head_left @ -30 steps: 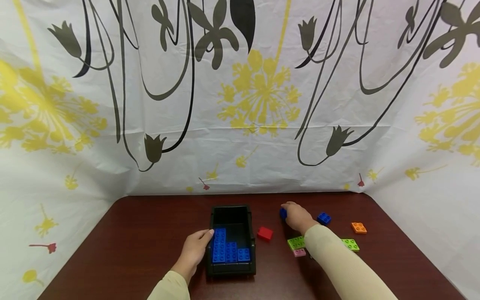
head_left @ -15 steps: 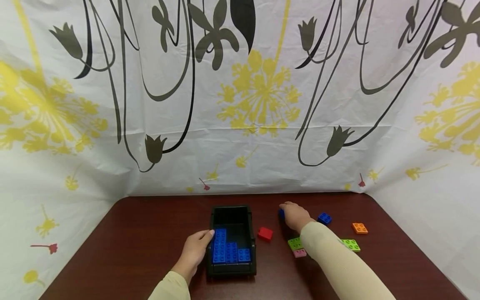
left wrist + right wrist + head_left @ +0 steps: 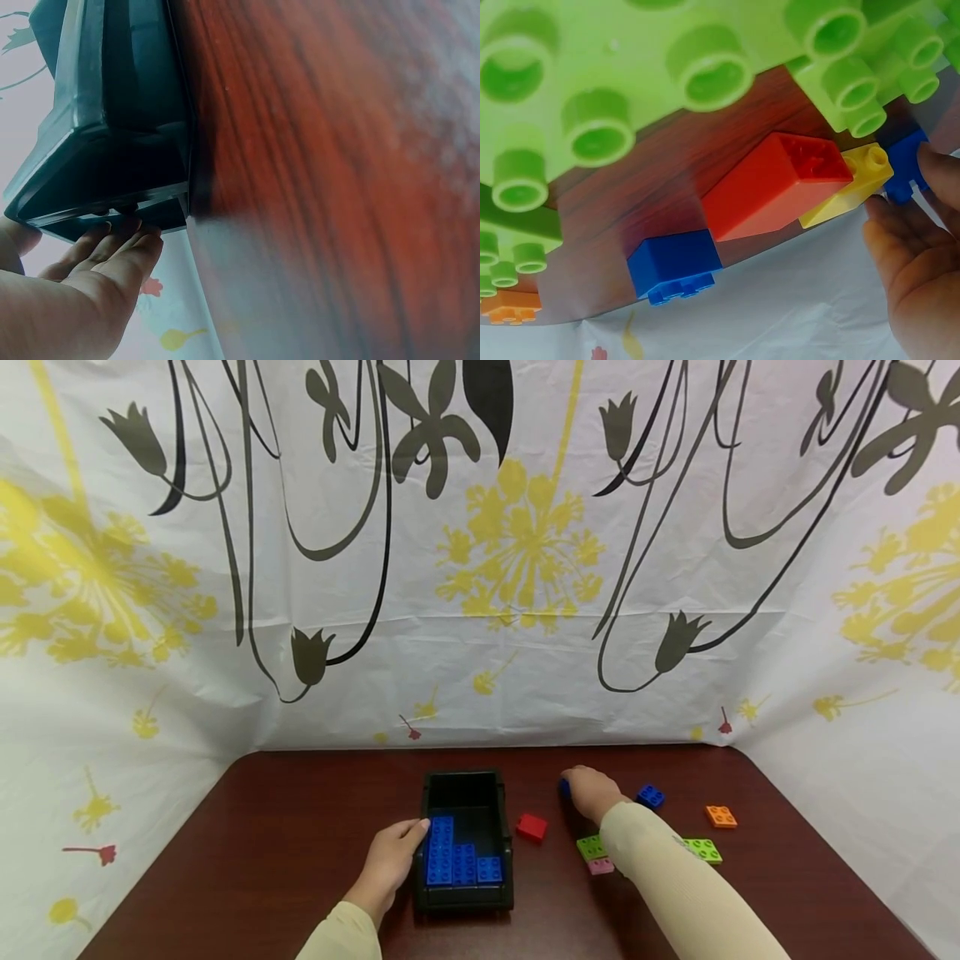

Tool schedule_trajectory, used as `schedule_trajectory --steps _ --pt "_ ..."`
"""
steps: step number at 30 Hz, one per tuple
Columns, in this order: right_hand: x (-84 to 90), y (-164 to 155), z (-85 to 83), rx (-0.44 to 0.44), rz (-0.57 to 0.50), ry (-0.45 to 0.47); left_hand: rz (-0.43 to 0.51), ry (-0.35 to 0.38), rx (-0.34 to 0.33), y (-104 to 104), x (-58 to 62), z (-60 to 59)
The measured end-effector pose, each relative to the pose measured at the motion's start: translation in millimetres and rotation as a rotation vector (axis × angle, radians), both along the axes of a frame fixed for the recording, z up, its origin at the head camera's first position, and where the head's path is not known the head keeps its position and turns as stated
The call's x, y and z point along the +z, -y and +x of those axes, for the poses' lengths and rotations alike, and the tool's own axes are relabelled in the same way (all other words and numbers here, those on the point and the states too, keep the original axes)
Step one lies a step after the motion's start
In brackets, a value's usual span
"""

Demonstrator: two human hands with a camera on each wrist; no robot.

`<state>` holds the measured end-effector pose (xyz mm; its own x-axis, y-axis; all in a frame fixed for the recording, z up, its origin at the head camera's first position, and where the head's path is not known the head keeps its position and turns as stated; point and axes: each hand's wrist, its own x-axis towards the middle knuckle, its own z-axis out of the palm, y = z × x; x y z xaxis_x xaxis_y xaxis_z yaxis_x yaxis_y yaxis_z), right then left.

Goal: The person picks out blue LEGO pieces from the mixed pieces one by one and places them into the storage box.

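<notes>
Several flat blue studded plastic bricks (image 3: 455, 861) already lie side by side on the floor of the black rectangular plastic bin (image 3: 504, 827), filling its near half; the far half of the bin is bare. By the look of it the sorting of blue bricks is well under way but not finished: a small blue plastic brick (image 3: 564, 787) sits under the fingertips of the right hand (image 3: 592, 793), and another small blue studded brick (image 3: 649, 796) lies on the dark red-brown wooden table (image 3: 285, 827) just beyond that hand, toward the table's right edge. Both appear to remain for the bin.

The right hand reaches toward the table's far edge, right of the bin. In the right wrist view its fingers (image 3: 930, 169) curl against the small blue brick (image 3: 906, 161), which lies at their tips beside a yellow plastic brick (image 3: 851, 184); whether the thumb closes the pinch I cannot tell.

The left hand (image 3: 390, 860) rests against the bin's left wall, fingers (image 3: 124, 251) straight and close together, the thumb on the rim.

A red plastic brick (image 3: 531, 827) lies between bin and right hand; green flat bricks (image 3: 591, 846), a pink one (image 3: 600, 865) and an orange one (image 3: 720, 816) lie nearer the right edge.
</notes>
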<state>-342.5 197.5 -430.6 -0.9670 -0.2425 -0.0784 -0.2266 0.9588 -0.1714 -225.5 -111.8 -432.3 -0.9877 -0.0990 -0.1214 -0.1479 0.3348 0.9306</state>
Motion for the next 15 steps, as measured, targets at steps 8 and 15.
schedule_trajectory --steps 8,15 --pt "-1.0 -0.9 -0.3 0.032 0.023 -0.051 0.008 0.0 -0.012 1.3 -0.6 0.1" --pt "2.4 -0.1 4.1 0.036 0.007 -0.06 -0.001 -0.006 -0.008 1.2 -0.5 -0.1"
